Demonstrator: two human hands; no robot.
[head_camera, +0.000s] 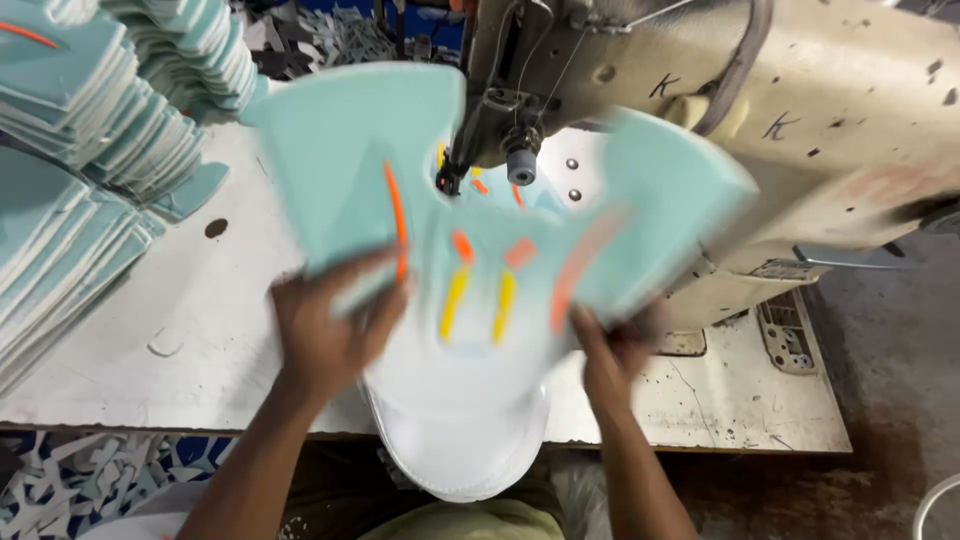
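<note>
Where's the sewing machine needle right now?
In the head view, the needle is top centre, just above the turquoise piece held by both hands, left of the machine body.

Bright even light; motion blur on hands (330, 335), fabric piece (490, 210).

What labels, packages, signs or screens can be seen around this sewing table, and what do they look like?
No packages, signs or screens.
Plate: a small pale rectangular label plate low on the sewing machine, right of the teal piece; too blurred to make out.
Marks: two dark handwritten strokes on the machine's cream body.
</note>
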